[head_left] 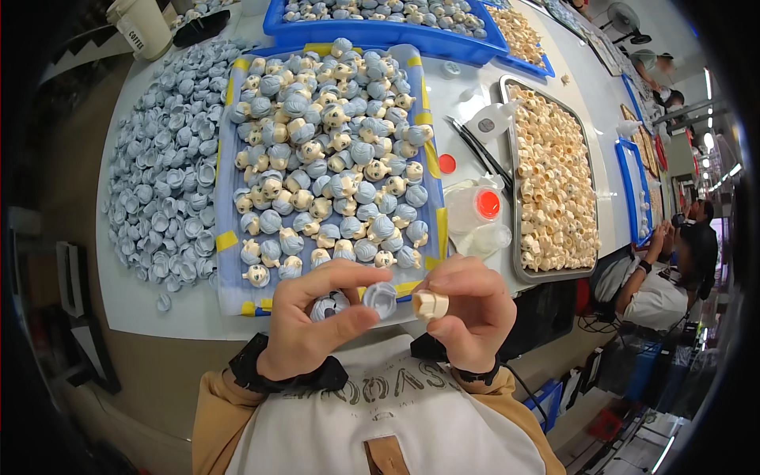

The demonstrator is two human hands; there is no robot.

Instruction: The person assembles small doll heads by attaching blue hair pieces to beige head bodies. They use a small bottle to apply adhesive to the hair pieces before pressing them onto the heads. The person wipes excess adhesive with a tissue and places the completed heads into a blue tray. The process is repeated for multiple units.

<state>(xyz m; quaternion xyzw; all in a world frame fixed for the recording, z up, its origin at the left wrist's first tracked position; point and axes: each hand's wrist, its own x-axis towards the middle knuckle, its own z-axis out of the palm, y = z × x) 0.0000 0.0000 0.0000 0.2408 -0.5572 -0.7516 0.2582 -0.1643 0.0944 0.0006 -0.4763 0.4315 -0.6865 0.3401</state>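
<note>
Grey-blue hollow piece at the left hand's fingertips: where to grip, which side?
Pinch the hollow piece by its outer rim, best from the left, as the left hand does. It's round with its opening facing the camera, so that should leave the cavity free; the right hand's cream piece crowds the other side.

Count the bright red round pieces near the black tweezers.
2: a red disc lies flat between the tweezers and the yellow-taped tray; a red top sits on the translucent container. Others may be hidden.
</note>
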